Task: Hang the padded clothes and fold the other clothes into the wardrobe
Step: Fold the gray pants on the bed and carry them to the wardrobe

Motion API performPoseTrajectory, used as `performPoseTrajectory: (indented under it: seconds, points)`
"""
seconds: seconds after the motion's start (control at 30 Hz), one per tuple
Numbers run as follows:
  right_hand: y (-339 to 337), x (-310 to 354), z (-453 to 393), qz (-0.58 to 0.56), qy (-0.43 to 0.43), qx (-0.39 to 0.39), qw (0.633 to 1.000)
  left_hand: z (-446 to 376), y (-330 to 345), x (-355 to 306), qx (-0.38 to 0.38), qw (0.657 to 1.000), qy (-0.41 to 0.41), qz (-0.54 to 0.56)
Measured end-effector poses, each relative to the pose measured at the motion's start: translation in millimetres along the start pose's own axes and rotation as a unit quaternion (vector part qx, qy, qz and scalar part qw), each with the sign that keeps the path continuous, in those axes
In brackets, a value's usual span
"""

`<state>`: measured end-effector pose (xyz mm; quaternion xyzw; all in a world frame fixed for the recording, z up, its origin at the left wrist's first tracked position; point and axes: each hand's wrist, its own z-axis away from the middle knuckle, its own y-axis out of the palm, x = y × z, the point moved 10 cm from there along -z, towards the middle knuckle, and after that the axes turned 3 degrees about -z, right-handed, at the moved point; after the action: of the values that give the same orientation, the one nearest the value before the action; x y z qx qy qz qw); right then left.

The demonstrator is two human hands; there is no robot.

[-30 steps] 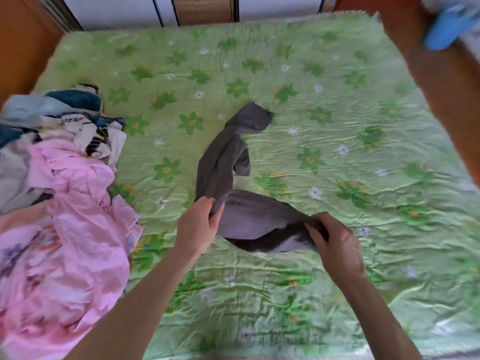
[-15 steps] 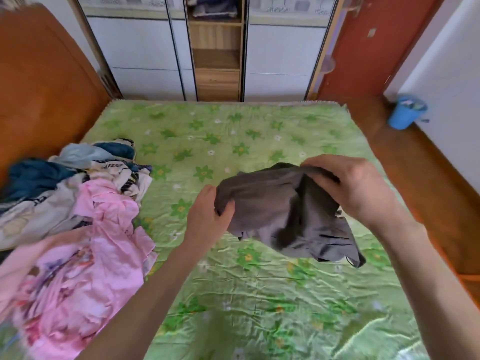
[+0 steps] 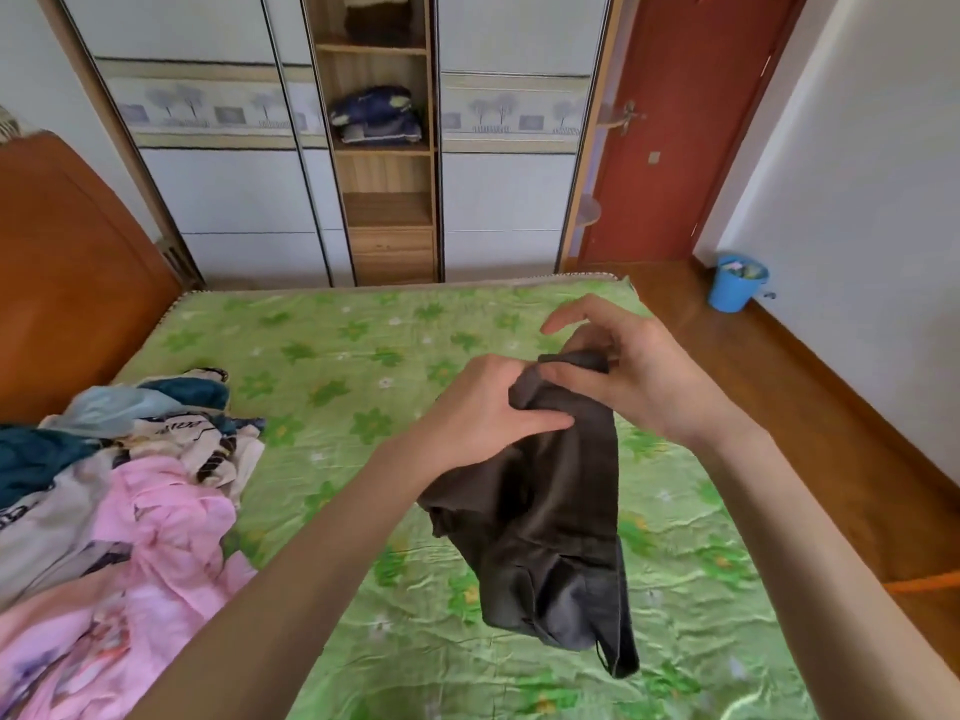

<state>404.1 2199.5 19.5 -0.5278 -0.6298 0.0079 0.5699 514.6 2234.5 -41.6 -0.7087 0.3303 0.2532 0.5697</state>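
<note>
The grey garment (image 3: 550,517) has been lifted off the bed (image 3: 332,366) and now hangs above its right half. Left hand (image 3: 488,407) and right hand (image 3: 628,376) both pinch its top edge. Unsorted clothes pile (image 3: 119,491) remains at the left edge; folding has barely begun.

Both forearms are extended forward, bare, and are brought together at the hands. The left hand (image 3: 488,402) is held palm-down, its fingers curled and its thumb pressed along the top fold of a dark garment (image 3: 545,517). The right hand (image 3: 631,371) is raised just beside it, the same top edge being pinched between thumb and curled fingers, while the index finger is stretched out above, free.
</note>
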Motion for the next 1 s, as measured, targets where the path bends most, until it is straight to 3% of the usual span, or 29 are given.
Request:
performPoseTrajectory:
  seconds: [0.13, 0.3, 0.4, 0.47, 0.7, 0.8, 1.0]
  points:
    - [0.3, -49.1, 34.5, -0.115, 0.081, -0.057, 0.988, 5.5, -17.5, 16.5, -0.046, 0.997, -0.036, 0.050]
    - [74.5, -123.6, 92.3, -0.123, 0.207, 0.100, 0.965, 17.2, -50.9, 23.5, -0.125, 0.984, -0.036, 0.122]
    - [98.1, -169.1, 110.1, -0.092, 0.250, 0.077, 0.961, 24.9, -67.6, 29.2, -0.144, 0.979, -0.038, 0.142]
    - [93.2, -187.2, 111.1, -0.022, 0.255, 0.038, 0.966, 33.9, -74.9, 35.5, -0.149, 0.976, -0.041, 0.150]
    - [74.6, -196.4, 110.3, 0.162, 0.242, 0.039, 0.956, 70.7, -105.7, 89.4, -0.143, 0.982, -0.112, 0.057]
    - [50.2, -187.5, 100.0, 0.181, 0.213, 0.037, 0.959, 83.7, -112.7, 112.5, -0.123, 0.980, -0.153, 0.017]
    - [18.5, -172.5, 80.3, 0.232, 0.185, 0.061, 0.953, 99.7, -111.2, 134.3, -0.118, 0.974, -0.187, 0.047]
